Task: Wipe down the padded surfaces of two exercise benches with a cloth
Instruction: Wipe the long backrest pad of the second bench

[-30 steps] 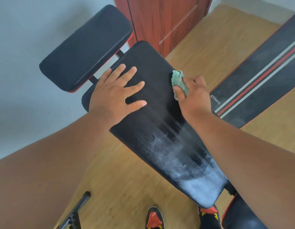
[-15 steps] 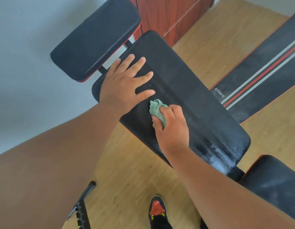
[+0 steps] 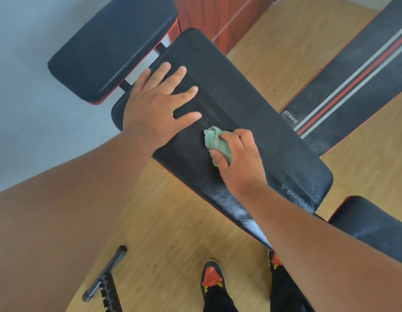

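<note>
Two hands on bench pad (image 3: pixel 251 104), left hand (image 3: pixel 157 104) flat, right hand (image 3: pixel 238 161) gripping cloth (image 3: pixel 215 140).

The cloth (image 3: pixel 218 141) is small, pale green and crumpled into a ball. It lies on the long back pad (image 3: pixel 251 113) of the near bench, about in the middle of its width, and it touches the black surface. The long back pad is black with a thin red edge; it runs diagonal from upper left to lower right. Its lower end shows whitish dusty streaks. Above it stands a shorter black head pad (image 3: pixel 112 46), apart by a narrow gap. The second bench (image 3: pixel 353 91) lies at right, black with grey and red stripes.
</note>
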